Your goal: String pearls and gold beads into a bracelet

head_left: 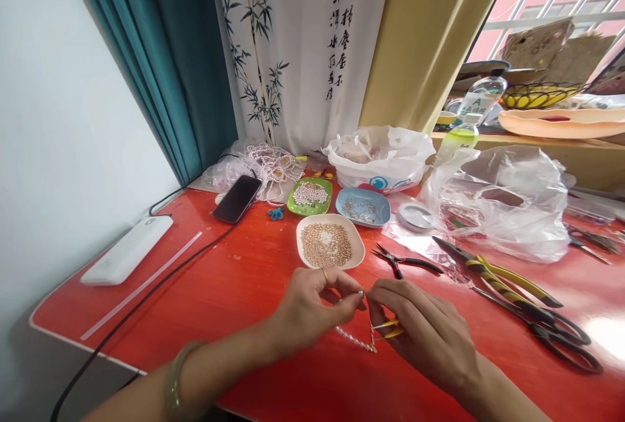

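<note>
Between the thumb and forefinger of my left hand (312, 308) is a small pale bead (361, 293). My right hand (424, 327) meets it there, its fingertips pinched close to the bead. Tucked in the right palm is a small yellow-handled tool (392, 329) with two thin metal prongs pointing left; its exact kind is unclear. A beaded strand (355, 340) of pearly beads hangs in a bend below both hands. Just beyond my fingers sits a cream dish (360, 259) of gold beads. Whether the right fingertips also grip thread is hidden.
A green dish (291, 205) of pearly beads and a blue dish (346, 215) of metal findings stand behind. To the right lie small pliers (407, 262), large yellow-black pliers (493, 272), scissors (541, 325) and plastic bags (508, 207). A phone (237, 198), power bank (127, 249) and cable occupy the left.
</note>
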Tool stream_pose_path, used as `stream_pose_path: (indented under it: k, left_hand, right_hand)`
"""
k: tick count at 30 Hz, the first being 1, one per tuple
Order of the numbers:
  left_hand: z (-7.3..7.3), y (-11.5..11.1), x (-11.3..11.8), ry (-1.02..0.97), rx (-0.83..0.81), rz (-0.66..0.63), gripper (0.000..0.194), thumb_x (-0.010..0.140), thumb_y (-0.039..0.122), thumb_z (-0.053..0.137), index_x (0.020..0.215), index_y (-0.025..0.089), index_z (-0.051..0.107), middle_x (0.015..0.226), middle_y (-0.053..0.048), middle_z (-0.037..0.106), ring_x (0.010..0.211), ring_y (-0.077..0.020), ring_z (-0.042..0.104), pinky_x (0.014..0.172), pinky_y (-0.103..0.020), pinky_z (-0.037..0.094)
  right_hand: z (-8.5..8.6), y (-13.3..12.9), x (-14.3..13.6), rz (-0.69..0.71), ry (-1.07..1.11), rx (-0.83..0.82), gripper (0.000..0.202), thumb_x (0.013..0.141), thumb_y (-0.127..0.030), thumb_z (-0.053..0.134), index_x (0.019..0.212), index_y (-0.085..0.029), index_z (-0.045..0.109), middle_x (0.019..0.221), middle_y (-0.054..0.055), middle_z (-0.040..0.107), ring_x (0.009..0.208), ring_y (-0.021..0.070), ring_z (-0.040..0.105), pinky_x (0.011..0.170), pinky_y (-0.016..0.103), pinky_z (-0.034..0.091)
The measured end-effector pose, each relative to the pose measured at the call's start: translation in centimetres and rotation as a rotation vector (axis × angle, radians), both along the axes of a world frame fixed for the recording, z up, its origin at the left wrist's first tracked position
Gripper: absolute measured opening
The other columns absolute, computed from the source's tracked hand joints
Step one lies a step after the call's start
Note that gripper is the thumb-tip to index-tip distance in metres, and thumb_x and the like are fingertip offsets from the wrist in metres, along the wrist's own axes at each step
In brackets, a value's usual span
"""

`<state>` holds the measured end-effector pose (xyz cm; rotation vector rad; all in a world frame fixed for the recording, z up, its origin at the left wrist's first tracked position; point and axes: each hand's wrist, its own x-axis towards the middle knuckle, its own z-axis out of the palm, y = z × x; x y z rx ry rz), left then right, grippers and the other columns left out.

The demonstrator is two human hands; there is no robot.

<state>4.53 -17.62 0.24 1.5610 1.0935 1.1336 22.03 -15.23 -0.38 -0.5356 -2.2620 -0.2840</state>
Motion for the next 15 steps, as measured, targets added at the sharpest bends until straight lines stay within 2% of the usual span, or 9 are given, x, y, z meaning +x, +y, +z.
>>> stream_pose_path:
  k: [8,15]
  left_hand:
    - [-0.1,0.0,0.1,-0.047,-0.032,-0.030,0.009,0.073,0.019,0.058,0.076,0.012,0.063,0.071,-0.005,0.069,0.065,-0.0116,0.064,0.060,-0.019,0.050]
    - [0.0,-0.1,0.0,-0.032,-0.031,-0.041,0.011,0.074,0.022,0.057,0.076,0.012,0.063,0.073,-0.005,0.069,0.067,-0.0128,0.064,0.063,-0.022,0.050]
  right_hand:
    - [0.0,-0.1,0.4,0.052,-0.024,-0.022,0.017,0.081,-0.007,0.041,0.093,-0.012,0.052,0.074,0.006,0.058,0.066,0.0116,0.053,0.056,0.021,0.043]
    - [1.0,-0.3,0.1,0.057,-0.072,0.001,0.018,0.083,-0.008,0.037,0.088,-0.010,0.054,0.070,0.007,0.059,0.059,0.0124,0.053,0.050,0.022,0.043]
